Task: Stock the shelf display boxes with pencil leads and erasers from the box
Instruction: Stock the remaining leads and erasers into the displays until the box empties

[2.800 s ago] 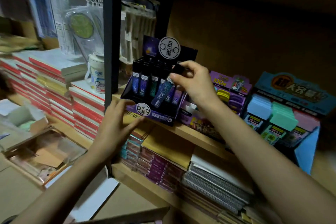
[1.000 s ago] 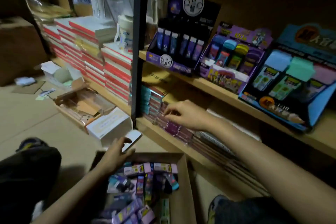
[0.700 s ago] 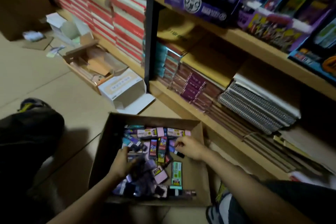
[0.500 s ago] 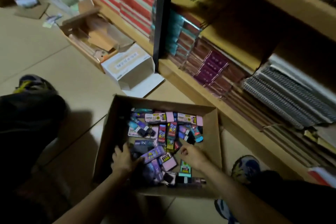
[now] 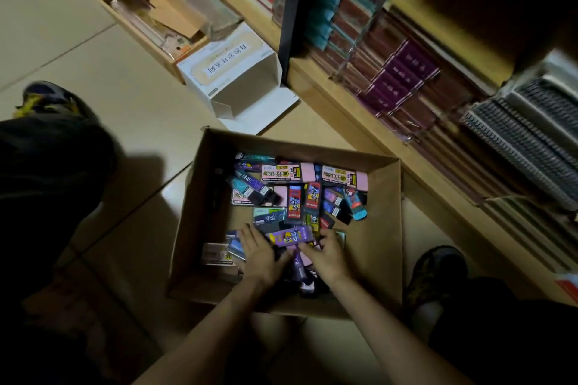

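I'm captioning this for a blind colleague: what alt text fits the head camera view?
Both hands, left hand and right hand, dig among small stationery packets in an open cardboard box on the floor. A purple packet lies between them; a wooden shelf of notebooks stands beside it.

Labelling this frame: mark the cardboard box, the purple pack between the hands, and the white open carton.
cardboard box (image 5: 383, 228): head view, bare right inner wall.
purple pack (image 5: 291, 236): head view, middle of its printed face.
white open carton (image 5: 231, 64): head view, labelled top panel.

Both forearms reach down, left hand and right hand close together.
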The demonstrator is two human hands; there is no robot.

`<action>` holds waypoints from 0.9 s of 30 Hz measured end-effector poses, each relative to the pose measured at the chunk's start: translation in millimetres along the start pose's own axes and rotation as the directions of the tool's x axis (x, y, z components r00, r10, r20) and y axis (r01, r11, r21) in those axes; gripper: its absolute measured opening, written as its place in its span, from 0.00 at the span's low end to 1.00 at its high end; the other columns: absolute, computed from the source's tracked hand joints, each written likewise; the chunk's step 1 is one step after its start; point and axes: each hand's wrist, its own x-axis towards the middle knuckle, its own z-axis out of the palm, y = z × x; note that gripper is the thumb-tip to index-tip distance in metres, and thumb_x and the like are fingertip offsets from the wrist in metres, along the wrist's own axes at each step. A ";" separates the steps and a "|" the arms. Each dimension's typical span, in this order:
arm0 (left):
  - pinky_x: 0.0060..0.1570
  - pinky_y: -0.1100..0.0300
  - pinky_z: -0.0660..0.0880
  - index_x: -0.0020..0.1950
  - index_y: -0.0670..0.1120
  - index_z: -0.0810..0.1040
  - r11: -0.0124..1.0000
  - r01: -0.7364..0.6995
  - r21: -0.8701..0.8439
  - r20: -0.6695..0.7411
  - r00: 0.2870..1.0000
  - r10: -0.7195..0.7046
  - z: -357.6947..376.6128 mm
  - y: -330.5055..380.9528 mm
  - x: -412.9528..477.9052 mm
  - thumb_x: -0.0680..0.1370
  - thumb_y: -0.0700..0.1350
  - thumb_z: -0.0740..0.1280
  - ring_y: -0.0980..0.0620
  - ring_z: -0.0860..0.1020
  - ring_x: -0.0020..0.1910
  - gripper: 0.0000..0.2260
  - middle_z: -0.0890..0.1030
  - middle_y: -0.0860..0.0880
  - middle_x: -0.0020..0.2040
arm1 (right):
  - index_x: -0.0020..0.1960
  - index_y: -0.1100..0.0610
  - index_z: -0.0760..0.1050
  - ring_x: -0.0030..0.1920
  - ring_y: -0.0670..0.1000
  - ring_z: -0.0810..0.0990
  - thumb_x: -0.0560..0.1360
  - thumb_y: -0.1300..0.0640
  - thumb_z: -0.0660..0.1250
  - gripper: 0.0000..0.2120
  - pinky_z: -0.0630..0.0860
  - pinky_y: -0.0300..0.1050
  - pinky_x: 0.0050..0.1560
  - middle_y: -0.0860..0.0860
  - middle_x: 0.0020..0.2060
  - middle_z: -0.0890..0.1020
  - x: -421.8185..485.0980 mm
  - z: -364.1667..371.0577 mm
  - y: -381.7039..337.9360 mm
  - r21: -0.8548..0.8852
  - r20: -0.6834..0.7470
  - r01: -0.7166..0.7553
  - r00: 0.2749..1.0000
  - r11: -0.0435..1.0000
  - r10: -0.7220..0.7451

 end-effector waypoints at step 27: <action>0.65 0.53 0.63 0.71 0.48 0.65 0.788 -0.434 0.437 0.290 0.897 0.333 -31.9 -30.6 7.6 0.76 0.59 0.63 0.47 0.67 0.67 0.27 0.69 0.46 0.68 | 0.59 0.59 0.74 0.44 0.54 0.78 0.76 0.68 0.63 0.12 0.74 0.48 0.44 0.56 0.49 0.79 3.3 -40.8 -0.9 0.407 0.087 -0.219 0.976 0.887 0.201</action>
